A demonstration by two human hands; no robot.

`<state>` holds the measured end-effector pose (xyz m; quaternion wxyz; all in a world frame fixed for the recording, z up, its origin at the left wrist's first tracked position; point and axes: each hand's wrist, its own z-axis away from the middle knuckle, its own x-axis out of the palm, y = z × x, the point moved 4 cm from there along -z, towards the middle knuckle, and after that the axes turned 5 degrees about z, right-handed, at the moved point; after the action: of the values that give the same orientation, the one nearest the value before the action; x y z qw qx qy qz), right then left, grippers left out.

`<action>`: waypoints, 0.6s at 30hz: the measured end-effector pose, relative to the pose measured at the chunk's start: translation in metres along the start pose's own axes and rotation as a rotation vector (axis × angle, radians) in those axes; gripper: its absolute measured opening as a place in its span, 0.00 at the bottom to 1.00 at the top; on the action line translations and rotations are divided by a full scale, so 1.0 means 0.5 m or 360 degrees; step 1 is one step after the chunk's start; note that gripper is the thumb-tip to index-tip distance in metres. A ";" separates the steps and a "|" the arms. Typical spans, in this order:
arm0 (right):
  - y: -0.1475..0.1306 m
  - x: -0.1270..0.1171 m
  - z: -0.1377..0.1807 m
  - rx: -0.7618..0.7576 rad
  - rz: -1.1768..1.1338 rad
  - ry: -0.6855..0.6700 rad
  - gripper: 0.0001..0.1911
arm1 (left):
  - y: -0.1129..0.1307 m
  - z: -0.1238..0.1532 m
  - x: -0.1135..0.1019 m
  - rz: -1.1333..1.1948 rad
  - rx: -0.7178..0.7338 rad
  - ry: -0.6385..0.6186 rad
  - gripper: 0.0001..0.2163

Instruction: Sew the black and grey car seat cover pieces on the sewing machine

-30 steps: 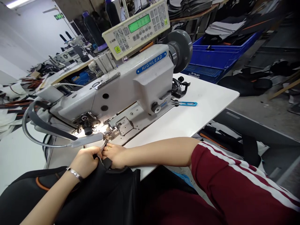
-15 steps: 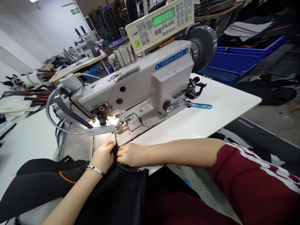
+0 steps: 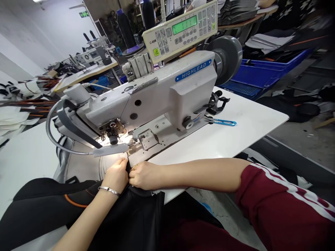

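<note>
A white Highlead sewing machine stands on the white table. Black fabric with an orange seam spreads from my lap to the machine bed. My left hand, a bracelet on its wrist, pinches the fabric's edge just in front of the needle area. My right hand, with a ring, is closed on the same edge, touching the left hand. A small lamp on a flexible neck lights the spot above my fingers.
Blue-handled snips lie on the table right of the machine. A control panel with a green display sits on top. A blue crate stands behind on the right. More sewing stations and fabric piles fill the left background.
Both hands have shifted slightly forward with the fabric edge toward the needle area. The view has swung, so the machine sits more to the right than a second ago.
</note>
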<state>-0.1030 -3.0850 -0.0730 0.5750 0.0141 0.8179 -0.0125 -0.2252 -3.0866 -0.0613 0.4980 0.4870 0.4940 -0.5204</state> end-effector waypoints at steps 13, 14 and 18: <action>0.028 0.018 -0.011 0.0151 0.0006 -0.0100 0.11 | -0.009 -0.044 -0.010 -0.0127 -0.0015 0.0079 0.20; 0.030 0.019 -0.012 0.0159 -0.0001 -0.0102 0.11 | -0.010 -0.046 -0.009 -0.0121 -0.0003 0.0106 0.20; 0.039 -0.002 -0.013 0.0215 -0.0086 -0.0127 0.11 | 0.003 -0.048 -0.002 -0.0052 -0.0001 0.0113 0.20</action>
<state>-0.1082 -3.0652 -0.0700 0.6043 0.0301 0.7918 -0.0837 -0.2232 -3.0628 -0.0611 0.4717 0.4969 0.5194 -0.5107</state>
